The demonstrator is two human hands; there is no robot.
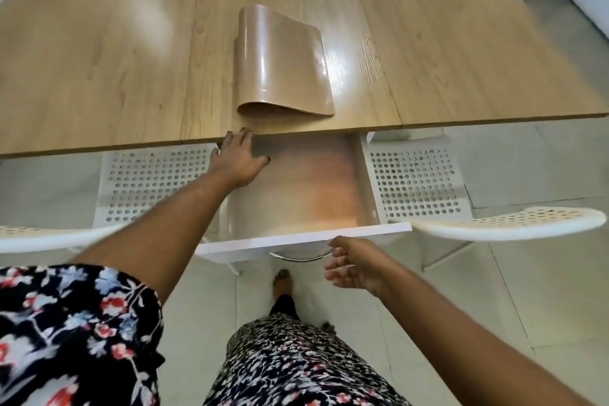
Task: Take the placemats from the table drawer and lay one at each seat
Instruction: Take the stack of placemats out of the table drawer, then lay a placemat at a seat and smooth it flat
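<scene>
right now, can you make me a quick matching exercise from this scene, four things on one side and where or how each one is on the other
Things:
1. placemats
2. drawer
3. left hand
4. right hand

States:
A. pulled out from under the table edge
B. open, beside the metal drawer handle
C. folded over, lying on the tabletop
D. reaching into the far left of the drawer

Pairs: 1-C, 2-A, 3-D, 4-B

Left hand (pixel 238 160) reaches forward, fingers spread; right hand (pixel 354 265) cupped, empty.
</scene>
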